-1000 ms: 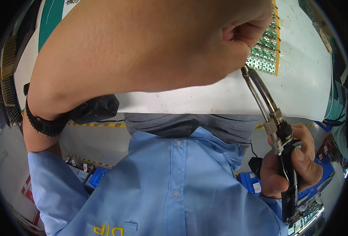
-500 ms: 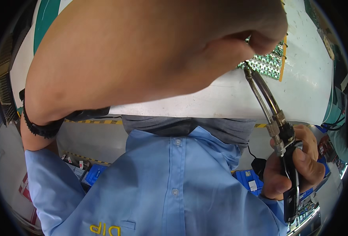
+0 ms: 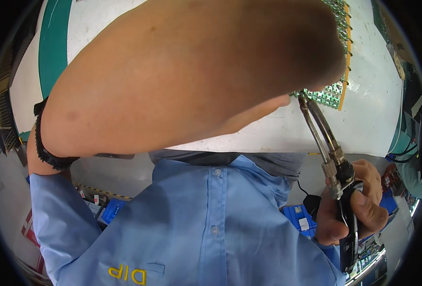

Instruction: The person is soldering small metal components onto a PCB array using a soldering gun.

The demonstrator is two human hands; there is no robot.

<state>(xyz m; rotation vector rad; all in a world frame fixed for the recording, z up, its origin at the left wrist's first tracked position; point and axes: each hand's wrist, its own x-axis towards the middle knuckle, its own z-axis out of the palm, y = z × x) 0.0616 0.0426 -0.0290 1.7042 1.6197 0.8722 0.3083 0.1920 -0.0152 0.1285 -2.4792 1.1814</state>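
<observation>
My right hand point(image 3: 354, 209) is closed around the black handle of a soldering gun point(image 3: 333, 151), held upright at the right. From its handle two thin metal tubes run up and meet at a point on the near edge of a green circuit board panel point(image 3: 332, 97). My left arm crosses from the left, and my left hand point(image 3: 311, 52) lies over that panel, hiding most of it. A single fingertip shows beside the tool's tip; the other fingers are hidden and dark, so whatever they hold cannot be seen.
An orange-yellow strip point(image 3: 346, 62) with dark clips edges the panel's right side. Everything rests on a white table point(image 3: 373, 109), with a green band point(image 3: 54, 52) at its left. Blue boxes point(image 3: 300, 221) stand below, beyond the near edge. A black band point(image 3: 49, 148) circles my left arm.
The panel and table appear slightly lower in the picture. My left hand has turned, so its fingers are now mostly hidden. The soldering gun's tip stays at the panel's near edge.
</observation>
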